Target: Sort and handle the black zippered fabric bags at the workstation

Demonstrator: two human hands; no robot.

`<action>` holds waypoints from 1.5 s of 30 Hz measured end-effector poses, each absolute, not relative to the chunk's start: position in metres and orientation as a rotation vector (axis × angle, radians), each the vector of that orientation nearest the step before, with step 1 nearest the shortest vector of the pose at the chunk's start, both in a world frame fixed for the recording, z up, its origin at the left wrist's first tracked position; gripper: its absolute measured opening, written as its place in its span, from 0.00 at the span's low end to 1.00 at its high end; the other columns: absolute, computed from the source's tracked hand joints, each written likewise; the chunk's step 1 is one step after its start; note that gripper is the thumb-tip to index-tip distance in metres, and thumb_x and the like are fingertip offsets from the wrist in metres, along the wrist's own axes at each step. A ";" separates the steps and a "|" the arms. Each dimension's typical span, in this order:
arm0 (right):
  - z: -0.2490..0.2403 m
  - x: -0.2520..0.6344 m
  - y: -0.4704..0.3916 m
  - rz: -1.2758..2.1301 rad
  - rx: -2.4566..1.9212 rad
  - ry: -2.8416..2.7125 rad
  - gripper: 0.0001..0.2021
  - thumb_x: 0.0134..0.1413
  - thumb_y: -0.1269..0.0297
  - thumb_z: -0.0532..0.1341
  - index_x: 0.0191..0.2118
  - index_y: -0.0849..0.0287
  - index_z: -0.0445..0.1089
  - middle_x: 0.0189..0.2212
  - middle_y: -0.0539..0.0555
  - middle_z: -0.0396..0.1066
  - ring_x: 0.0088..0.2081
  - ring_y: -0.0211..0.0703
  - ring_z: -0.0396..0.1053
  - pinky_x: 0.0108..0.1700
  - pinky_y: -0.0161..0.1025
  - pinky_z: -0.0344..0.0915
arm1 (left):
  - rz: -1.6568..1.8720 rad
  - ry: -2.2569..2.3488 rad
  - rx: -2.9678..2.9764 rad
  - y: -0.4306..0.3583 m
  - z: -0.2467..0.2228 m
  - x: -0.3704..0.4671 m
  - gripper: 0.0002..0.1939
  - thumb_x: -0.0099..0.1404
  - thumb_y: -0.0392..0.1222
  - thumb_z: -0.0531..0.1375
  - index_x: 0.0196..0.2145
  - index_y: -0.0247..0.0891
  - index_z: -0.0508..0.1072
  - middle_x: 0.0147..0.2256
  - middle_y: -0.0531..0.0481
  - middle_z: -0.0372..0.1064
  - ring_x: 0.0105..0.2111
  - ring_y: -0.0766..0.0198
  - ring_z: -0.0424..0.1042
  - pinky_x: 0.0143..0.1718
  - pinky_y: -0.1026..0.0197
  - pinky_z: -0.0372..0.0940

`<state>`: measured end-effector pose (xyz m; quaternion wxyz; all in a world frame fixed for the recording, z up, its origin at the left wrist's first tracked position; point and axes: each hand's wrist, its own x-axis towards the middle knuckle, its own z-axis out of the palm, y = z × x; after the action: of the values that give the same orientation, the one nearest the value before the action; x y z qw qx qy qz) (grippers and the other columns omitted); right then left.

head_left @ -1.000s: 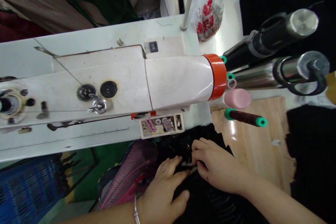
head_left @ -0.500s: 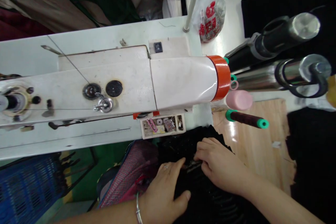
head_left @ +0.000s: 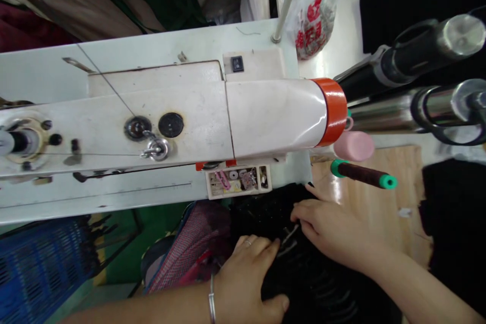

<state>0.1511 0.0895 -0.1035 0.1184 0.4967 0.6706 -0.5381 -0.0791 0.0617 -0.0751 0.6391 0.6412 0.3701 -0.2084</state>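
Black fabric [head_left: 266,205] lies heaped below the sewing machine, with pale stripes showing in its lower folds. My left hand [head_left: 248,273] rests on it from the left, a ring on one finger and a silver bangle at the wrist. Its fingers stretch over the cloth and the thumb stands well apart. To the right, my right hand [head_left: 322,223] has its fingertips bent down and pinched on the same fabric, one finger stretched out toward the table edge. A short pale line of the cloth runs between both hands' fingertips.
The white sewing machine [head_left: 273,116] spans the table above my hands. A small parts tray [head_left: 259,182] sits at the table edge. At right are a brown thread spool [head_left: 362,174], a pink-capped bottle [head_left: 354,146] and steel flasks [head_left: 391,111]. A blue basket [head_left: 45,263] stands lower left.
The whole view has shifted a little, so things appear farther right. My hands are slightly farther apart, baring a pale line of cloth between them. One right finger now stretches out.
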 end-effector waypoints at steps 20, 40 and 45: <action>-0.138 0.143 0.087 -1.549 1.238 2.071 0.09 0.46 0.78 0.55 0.25 0.60 0.70 0.52 0.51 0.68 0.49 0.48 0.64 0.48 0.46 0.58 | -0.528 0.714 1.460 0.057 -0.078 -0.078 0.44 0.60 0.58 0.64 0.66 0.34 0.55 0.57 0.39 0.60 0.56 0.46 0.57 0.63 0.44 0.51; -0.145 0.140 0.083 -1.681 1.307 2.002 0.19 0.51 0.77 0.52 0.44 0.56 0.73 0.41 0.53 0.76 0.45 0.46 0.71 0.50 0.44 0.59 | -0.529 0.712 1.480 0.051 -0.083 -0.082 0.44 0.61 0.57 0.64 0.67 0.34 0.53 0.58 0.38 0.60 0.56 0.45 0.58 0.63 0.43 0.51; -0.141 0.141 0.085 -1.707 1.252 2.024 0.13 0.47 0.77 0.54 0.31 0.57 0.74 0.34 0.51 0.73 0.40 0.43 0.68 0.45 0.42 0.59 | -0.540 0.697 1.475 0.052 -0.081 -0.081 0.44 0.62 0.57 0.63 0.68 0.34 0.52 0.58 0.38 0.59 0.56 0.44 0.57 0.62 0.43 0.52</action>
<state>0.1408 0.0849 -0.1411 0.1061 0.4250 0.6873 -0.5794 -0.0807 0.0515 -0.0813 0.6530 0.6502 0.3071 -0.2378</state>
